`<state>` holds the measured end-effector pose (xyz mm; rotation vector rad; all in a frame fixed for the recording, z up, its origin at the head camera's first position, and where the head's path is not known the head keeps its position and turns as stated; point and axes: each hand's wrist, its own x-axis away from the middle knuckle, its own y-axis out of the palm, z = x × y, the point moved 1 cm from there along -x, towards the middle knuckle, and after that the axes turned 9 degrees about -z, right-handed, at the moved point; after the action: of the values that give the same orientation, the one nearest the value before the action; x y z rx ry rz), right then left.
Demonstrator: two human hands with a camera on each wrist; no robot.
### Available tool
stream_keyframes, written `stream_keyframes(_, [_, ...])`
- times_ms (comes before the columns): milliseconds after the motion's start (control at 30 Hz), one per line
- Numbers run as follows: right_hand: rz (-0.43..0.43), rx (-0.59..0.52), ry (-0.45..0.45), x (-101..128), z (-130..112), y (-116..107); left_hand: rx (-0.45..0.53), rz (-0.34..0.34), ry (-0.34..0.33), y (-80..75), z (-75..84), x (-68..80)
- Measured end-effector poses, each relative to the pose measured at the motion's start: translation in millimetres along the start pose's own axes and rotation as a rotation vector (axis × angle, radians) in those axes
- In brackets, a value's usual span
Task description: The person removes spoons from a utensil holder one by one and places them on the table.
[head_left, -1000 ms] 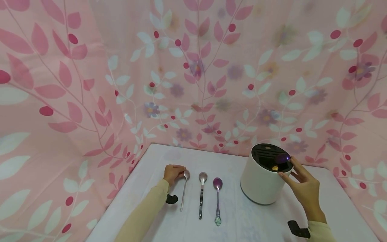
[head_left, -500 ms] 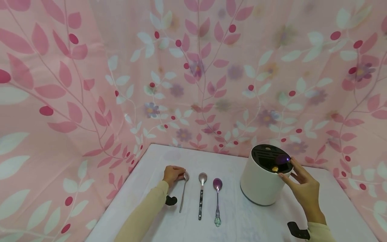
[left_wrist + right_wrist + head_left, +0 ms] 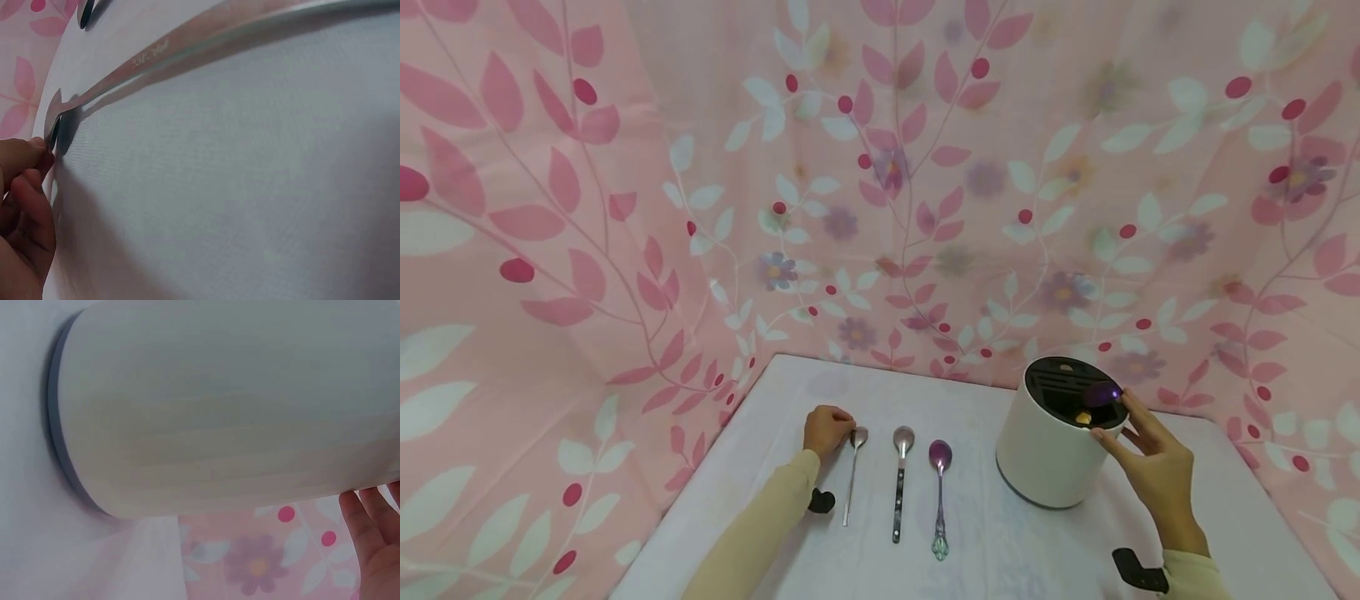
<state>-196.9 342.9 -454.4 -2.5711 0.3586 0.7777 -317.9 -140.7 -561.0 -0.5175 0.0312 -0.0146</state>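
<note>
My left hand (image 3: 829,431) pinches the bowl edge of a thin silver spoon (image 3: 853,477) lying at the left of a short row. Up close in the left wrist view, the fingertips meet at the rim of that spoon's bowl (image 3: 55,122), and its handle runs off to the right. My right hand (image 3: 1157,467) grips the upper rim of a white round utensil holder (image 3: 1051,458), thumb at the front and fingers round the right side. Beside the index finger, a purple spoon bowl (image 3: 1102,394) shows over the holder's black slotted top (image 3: 1060,379).
Right of the silver spoon lie a spoon with a black dotted handle (image 3: 898,492) and a purple spoon with a green-tipped handle (image 3: 940,492). A gold-coloured piece (image 3: 1083,418) shows in the holder's top. Pink floral cloth (image 3: 880,208) hangs behind the white-covered table (image 3: 985,542).
My left hand and the silver spoon's bowl have shifted slightly left, with the spoon turned a little. The right hand stays on the holder.
</note>
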Motion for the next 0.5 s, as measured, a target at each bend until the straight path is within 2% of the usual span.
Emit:
stream_keyframes(100, [0.001,-0.002,-0.001,-0.1,-0.6,-0.5,-0.089,0.044,0.048,1.9,-0.4,-1.9])
stream_keyframes(300, [0.003,-0.007,-0.004,0.4,-0.2,0.0,-0.043,0.081,0.135,4.9,9.0,-10.1])
stream_keyframes(400, [0.000,-0.002,-0.007,0.4,-1.1,0.1,0.017,0.036,0.144,7.7,25.0,-15.0])
stream_keyframes(500, [-0.004,0.010,-0.002,0.3,-0.8,-0.4,0.035,-0.045,0.169,12.8,48.6,-19.2])
